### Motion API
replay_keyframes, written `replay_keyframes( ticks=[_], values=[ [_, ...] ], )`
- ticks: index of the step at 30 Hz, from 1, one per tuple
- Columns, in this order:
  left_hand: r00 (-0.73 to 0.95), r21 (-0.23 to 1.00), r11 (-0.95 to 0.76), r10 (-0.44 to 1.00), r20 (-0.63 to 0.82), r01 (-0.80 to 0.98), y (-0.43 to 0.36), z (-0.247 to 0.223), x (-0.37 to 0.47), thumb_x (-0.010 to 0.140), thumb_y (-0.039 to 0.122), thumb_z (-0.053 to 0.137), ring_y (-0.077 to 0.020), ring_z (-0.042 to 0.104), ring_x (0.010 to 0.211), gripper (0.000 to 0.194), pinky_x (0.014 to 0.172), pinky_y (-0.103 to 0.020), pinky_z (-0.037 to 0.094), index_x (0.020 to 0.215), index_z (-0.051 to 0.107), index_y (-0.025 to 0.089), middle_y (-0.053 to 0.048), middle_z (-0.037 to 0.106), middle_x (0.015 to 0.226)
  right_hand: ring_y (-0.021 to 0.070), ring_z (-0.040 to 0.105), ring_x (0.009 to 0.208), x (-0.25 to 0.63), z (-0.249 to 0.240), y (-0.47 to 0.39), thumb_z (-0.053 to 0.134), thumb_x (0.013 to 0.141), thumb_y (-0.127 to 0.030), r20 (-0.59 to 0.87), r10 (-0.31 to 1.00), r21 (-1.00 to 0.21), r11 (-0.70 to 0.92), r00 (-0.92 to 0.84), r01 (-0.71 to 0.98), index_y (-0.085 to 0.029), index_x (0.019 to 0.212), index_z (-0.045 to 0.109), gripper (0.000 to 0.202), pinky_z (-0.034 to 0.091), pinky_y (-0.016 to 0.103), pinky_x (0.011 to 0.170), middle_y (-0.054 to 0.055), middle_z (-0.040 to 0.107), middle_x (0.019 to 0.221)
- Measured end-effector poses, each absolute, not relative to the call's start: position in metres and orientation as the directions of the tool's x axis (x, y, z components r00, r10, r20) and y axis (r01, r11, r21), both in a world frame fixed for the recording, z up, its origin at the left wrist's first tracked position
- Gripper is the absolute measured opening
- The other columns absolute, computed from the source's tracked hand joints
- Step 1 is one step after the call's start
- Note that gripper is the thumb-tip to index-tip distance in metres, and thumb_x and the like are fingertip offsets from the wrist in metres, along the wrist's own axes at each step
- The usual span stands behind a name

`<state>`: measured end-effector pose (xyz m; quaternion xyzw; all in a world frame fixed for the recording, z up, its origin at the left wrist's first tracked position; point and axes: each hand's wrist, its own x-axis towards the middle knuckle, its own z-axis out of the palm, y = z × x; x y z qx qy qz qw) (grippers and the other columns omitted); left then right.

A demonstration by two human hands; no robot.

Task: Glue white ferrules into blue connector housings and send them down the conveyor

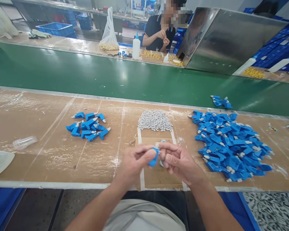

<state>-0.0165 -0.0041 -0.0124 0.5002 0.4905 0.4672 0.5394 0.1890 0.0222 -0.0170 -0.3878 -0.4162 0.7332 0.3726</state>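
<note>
Pale shirt cloth (144, 215) lies nearest the camera. Past it, on the near side of the grey heap (155, 120) of small pieces, the person's left hand (137, 160) pinches one blue part (154, 158) between closed thumb and fingers. The right hand (174, 157), fingers curled, has its fingertips at the part's upper end; blur hides whether they grip anything. The blue part looks light and stiff, probably smooth plastic that could slip; its flat body seems the surest hold, sparing the narrow end. Similar parts lie in a small cluster (89, 126) left of the grey heap and a large pile (231, 144) to its right.
</note>
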Motion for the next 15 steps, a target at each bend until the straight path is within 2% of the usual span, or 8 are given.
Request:
replay_keyframes(
  ticks=[2, 4, 6, 8, 10, 13, 15],
  values=[
    [-0.226, 0.929, 0.039, 0.973, 0.048, 0.368, 0.004, -0.010, -0.057, 0.088, 0.054, 0.066, -0.0164, 0.064, 0.067, 0.036, 0.059, -0.029, 0.051, 0.097, 0.079, 0.022, -0.003, 0.074, 0.085, 0.0113, 0.055, 0.053, 0.209, -0.019, 0.031, 0.082, 0.075, -0.051, -0.227, 0.925, -0.967, -0.252, -0.304, -0.043, -0.023, 0.118, 0.073, 0.052, 0.045, 0.021, 0.041, 0.000, 0.062, 0.074],
    [-0.419, 0.862, 0.082, 0.894, 0.158, 0.501, 0.016, -0.010, -0.105, 0.083, 0.051, 0.070, -0.0191, 0.065, 0.072, 0.033, 0.070, -0.036, 0.052, 0.097, 0.077, 0.022, -0.002, 0.073, 0.087, 0.0135, 0.056, 0.055, 0.235, -0.027, 0.046, 0.075, 0.081, -0.052, -0.110, 0.991, -0.961, -0.088, -0.070, 0.262, -0.019, 0.114, 0.072, 0.047, 0.048, 0.025, 0.047, 0.002, 0.064, 0.073],
    [-0.520, 0.781, 0.127, 0.809, 0.276, 0.612, 0.026, -0.011, -0.144, 0.083, 0.047, 0.068, -0.0205, 0.065, 0.075, 0.028, 0.077, -0.040, 0.049, 0.097, 0.075, 0.024, -0.001, 0.069, 0.088, 0.0168, 0.058, 0.059, 0.258, -0.038, 0.065, 0.071, 0.082, -0.049, 0.038, 0.995, -0.857, -0.014, 0.091, 0.514, -0.015, 0.104, 0.074, 0.041, 0.050, 0.030, 0.054, 0.005, 0.068, 0.074],
    [-0.536, 0.637, 0.195, 0.744, 0.398, 0.745, 0.029, -0.009, -0.163, 0.087, 0.048, 0.063, -0.0205, 0.063, 0.072, 0.029, 0.077, -0.042, 0.048, 0.105, 0.073, 0.027, -0.001, 0.066, 0.091, 0.0199, 0.060, 0.064, 0.271, -0.049, 0.083, 0.070, 0.081, -0.044, 0.110, 0.987, -0.786, 0.014, 0.118, 0.617, -0.014, 0.096, 0.074, 0.034, 0.051, 0.035, 0.061, 0.008, 0.070, 0.077],
    [-0.522, 0.562, 0.199, 0.692, 0.500, 0.803, 0.025, -0.007, -0.156, 0.093, 0.048, 0.058, -0.0206, 0.062, 0.073, 0.031, 0.075, -0.042, 0.049, 0.115, 0.070, 0.029, -0.003, 0.064, 0.099, 0.0219, 0.062, 0.068, 0.269, -0.058, 0.097, 0.068, 0.080, -0.039, 0.146, 0.987, -0.742, 0.070, 0.059, 0.667, -0.015, 0.092, 0.075, 0.028, 0.050, 0.037, 0.068, 0.008, 0.072, 0.079],
    [-0.396, 0.595, -0.063, 0.690, 0.606, 0.801, 0.012, -0.006, -0.110, 0.096, 0.040, 0.060, -0.0203, 0.063, 0.082, 0.025, 0.076, -0.038, 0.054, 0.114, 0.068, 0.025, -0.005, 0.065, 0.102, 0.0225, 0.063, 0.075, 0.250, -0.064, 0.111, 0.064, 0.084, -0.036, 0.189, 0.975, -0.665, 0.212, -0.114, 0.716, -0.020, 0.091, 0.077, 0.022, 0.048, 0.036, 0.072, 0.006, 0.072, 0.084],
    [-0.200, 0.637, -0.272, 0.799, 0.567, 0.721, 0.003, -0.012, -0.071, 0.097, 0.032, 0.061, -0.0177, 0.064, 0.083, 0.019, 0.076, -0.034, 0.055, 0.112, 0.067, 0.023, -0.003, 0.065, 0.097, 0.0219, 0.063, 0.077, 0.236, -0.062, 0.117, 0.063, 0.086, -0.033, 0.202, 0.954, -0.619, 0.299, -0.220, 0.726, -0.023, 0.092, 0.078, 0.020, 0.047, 0.035, 0.072, 0.006, 0.072, 0.087]
  ],
)
